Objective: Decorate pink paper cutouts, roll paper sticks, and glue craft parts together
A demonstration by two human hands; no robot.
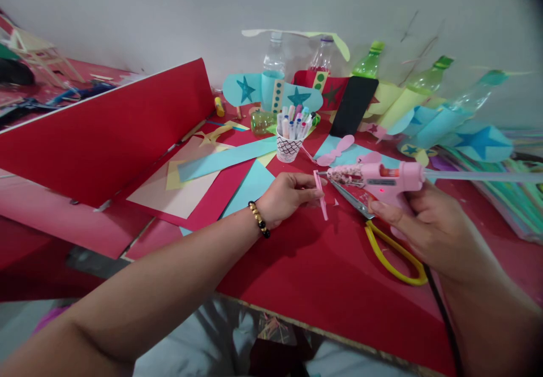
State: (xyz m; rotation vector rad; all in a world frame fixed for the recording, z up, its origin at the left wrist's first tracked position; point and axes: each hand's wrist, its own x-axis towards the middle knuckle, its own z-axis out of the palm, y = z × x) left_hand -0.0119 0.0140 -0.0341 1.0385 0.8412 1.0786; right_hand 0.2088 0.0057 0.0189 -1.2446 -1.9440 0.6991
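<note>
My right hand is wrapped round the handle of a pink hot glue gun, with a clear glue stick poking out of its back. A small red light glows on its side. Between the fingers of my left hand is a thin pink paper strip, held on edge. The gun's nozzle touches or nearly touches the strip's upper end; I cannot tell which. Below the gun, scissors with yellow handles lie on the red table, their blades partly hidden.
Behind stands a paper cup of markers. Bottles with coloured paper wings line the wall, near a black phone. Blue paper strips and sheets lie left, beside an upright red board. A dark cord runs down at right.
</note>
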